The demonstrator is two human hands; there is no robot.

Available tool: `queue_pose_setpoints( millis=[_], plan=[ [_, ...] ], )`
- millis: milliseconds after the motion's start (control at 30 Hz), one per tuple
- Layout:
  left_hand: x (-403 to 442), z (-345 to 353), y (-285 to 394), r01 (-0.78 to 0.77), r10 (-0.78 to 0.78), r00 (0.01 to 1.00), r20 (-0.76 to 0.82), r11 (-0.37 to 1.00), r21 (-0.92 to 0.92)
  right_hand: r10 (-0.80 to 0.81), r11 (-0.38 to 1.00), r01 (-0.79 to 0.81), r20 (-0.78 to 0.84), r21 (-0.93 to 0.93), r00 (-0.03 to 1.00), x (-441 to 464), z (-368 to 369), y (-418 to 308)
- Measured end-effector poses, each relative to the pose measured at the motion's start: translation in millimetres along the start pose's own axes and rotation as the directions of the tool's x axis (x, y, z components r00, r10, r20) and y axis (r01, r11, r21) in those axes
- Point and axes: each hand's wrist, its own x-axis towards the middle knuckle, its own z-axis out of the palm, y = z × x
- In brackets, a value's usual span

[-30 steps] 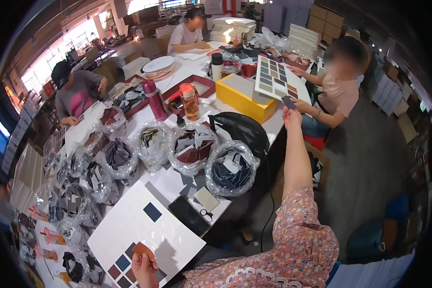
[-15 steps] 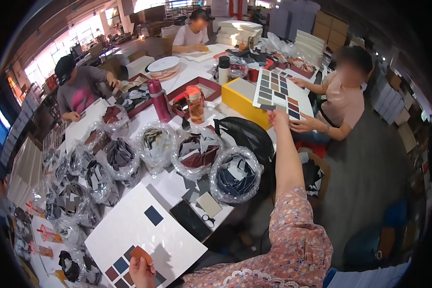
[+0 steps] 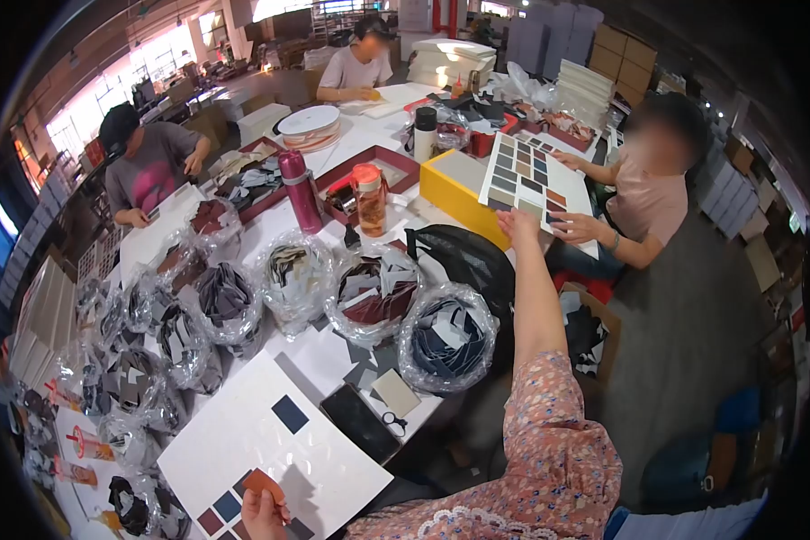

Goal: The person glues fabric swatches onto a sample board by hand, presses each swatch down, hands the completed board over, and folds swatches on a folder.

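Observation:
My left hand (image 3: 264,515) pinches an orange-brown swatch (image 3: 265,483) over a white board (image 3: 243,409). On that board are a navy swatch (image 3: 290,414) and several dark and maroon swatches near my hand. My right arm stretches far forward, and my right hand (image 3: 519,227) is at the lower edge of a sample board (image 3: 524,171) with rows of coloured swatches. Its fingers are bent together; whether they grip the board or a swatch is hidden. A co-worker on the right has one hand (image 3: 578,229) on that same board.
Plastic-lined tubs of swatches, such as a navy one (image 3: 448,337), crowd the table. A black phone (image 3: 360,421), scissors (image 3: 393,420), a magenta flask (image 3: 301,193), an orange-lidded bottle (image 3: 370,202) and a yellow box (image 3: 459,193) also stand or lie there. Two more people sit across the table.
The view has shifted slightly. The co-worker's near hand has moved further onto the sample board. My right hand stays at the board's edge, and my left hand keeps the orange-brown swatch.

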Motion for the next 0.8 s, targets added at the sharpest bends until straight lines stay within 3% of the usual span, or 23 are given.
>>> queue_pose_setpoints(
  millis=[133,233,333,433,600,667,700,767,800],
  plan=[
    [-7.7,5.0,10.9,0.047,-0.046,0.999,-0.024,0.999,0.012,0.005,0.999,-0.006,0.028,0.045,1.000,-5.0,-4.1,-1.5],
    [-8.5,7.2,12.0,0.055,-0.054,0.998,-0.037,0.998,0.007,0.015,0.997,-0.014,0.004,-0.075,1.000,-15.1,-6.2,-4.6],
    [1.3,-1.4,-4.3,0.007,-0.007,1.000,-0.013,1.000,-0.009,-0.051,0.948,0.017,-0.097,-0.318,0.994,-31.3,-3.9,-8.4],
    [-2.2,0.5,1.6,0.020,-0.020,1.000,0.004,1.000,-0.008,-0.270,0.747,0.267,0.089,-0.608,0.959,-47.0,3.2,-17.0],
    [-4.5,0.2,4.9,0.016,-0.016,1.000,0.025,1.000,0.005,-0.180,0.854,0.286,0.268,-0.435,0.946,-82.5,65.0,-31.0],
    [-4.0,0.3,3.7,0.007,-0.007,1.000,0.025,1.000,0.000,-0.059,0.943,0.200,0.460,-0.264,0.886,-145.0,105.9,-45.9],
    [-5.1,1.2,4.8,0.003,-0.003,1.000,0.029,1.000,0.004,-0.013,0.936,0.221,0.599,-0.275,0.801,-192.5,121.4,-57.3],
    [-6.8,5.1,6.4,-0.008,0.007,0.999,0.037,1.000,0.003,0.075,0.954,0.215,0.858,-0.211,0.508,-267.4,128.1,-52.8],
    [-7.0,4.7,5.5,-0.015,0.016,0.998,0.054,1.000,-0.020,0.184,0.955,0.151,0.909,-0.255,0.373,-307.1,123.9,-49.9]
  ],
)
